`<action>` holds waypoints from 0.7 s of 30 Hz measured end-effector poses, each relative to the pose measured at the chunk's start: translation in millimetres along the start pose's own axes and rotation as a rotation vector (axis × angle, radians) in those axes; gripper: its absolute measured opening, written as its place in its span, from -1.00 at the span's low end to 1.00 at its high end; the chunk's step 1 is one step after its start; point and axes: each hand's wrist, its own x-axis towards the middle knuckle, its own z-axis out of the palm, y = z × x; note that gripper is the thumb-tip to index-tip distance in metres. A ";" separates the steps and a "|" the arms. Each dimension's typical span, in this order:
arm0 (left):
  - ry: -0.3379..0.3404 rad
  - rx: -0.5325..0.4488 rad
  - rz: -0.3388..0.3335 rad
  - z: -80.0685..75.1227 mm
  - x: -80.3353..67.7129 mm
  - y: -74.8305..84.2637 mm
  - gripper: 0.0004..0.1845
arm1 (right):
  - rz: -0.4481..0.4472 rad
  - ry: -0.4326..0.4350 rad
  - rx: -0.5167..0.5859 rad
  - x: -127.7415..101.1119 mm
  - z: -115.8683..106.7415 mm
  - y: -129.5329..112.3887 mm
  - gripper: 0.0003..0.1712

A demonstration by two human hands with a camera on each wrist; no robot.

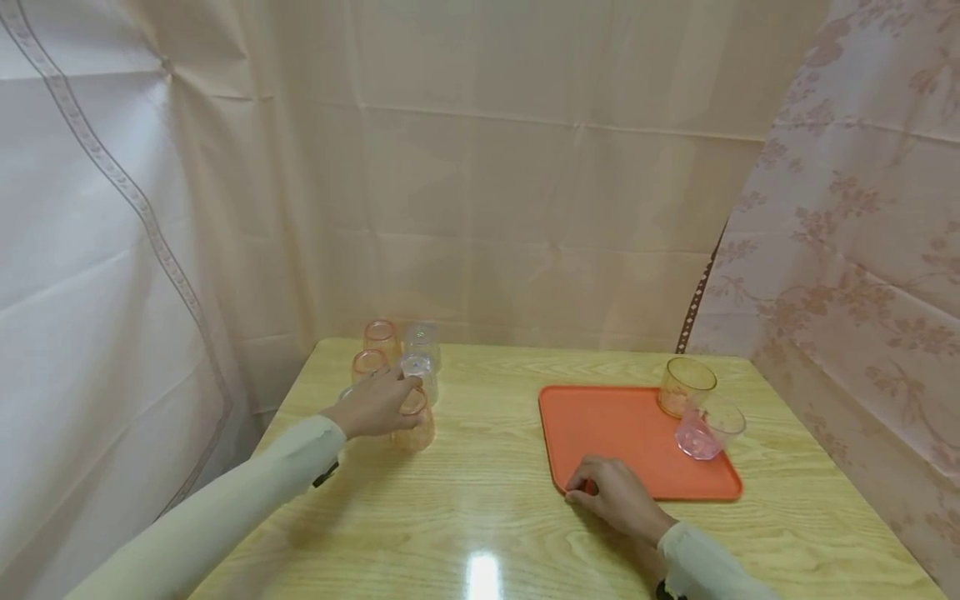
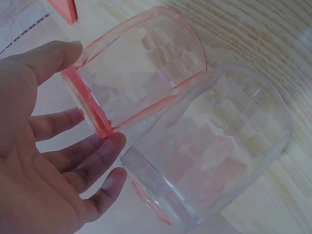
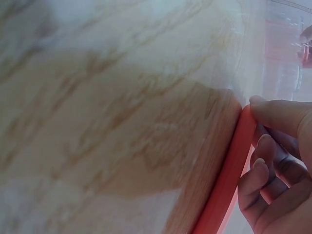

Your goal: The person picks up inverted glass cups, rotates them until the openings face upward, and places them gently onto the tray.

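Left hand [image 1: 372, 406] seemingly touching orange cup [image 1: 414, 419], upside down

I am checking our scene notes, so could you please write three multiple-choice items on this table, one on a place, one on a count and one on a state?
1. Where is the tray?
A. on the table's right half
B. on the floor
C. under the left cups

2. How many cups are on the tray?
A. none
B. two
C. five

3. What is the right hand doing?
A. lifting a cup
B. hanging off the table
C. resting at the tray's near edge

Answers:
1 A, the head view shows it on the table, right of centre.
2 B, an amber cup and a pink cup sit at its far right.
3 C, its fingers curl at the tray's rim, while the left hand is at the left cups.
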 end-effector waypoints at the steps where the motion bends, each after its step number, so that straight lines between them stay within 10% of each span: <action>1: -0.011 -0.003 -0.007 -0.3 0.5 -0.3 -0.54 | 0.000 0.000 0.000 0.0 0.1 -0.1 -0.89; 21: -0.027 -0.056 -0.037 1.8 3.6 -1.4 -0.69 | 0.002 -0.013 0.011 -0.1 0.3 0.4 -0.92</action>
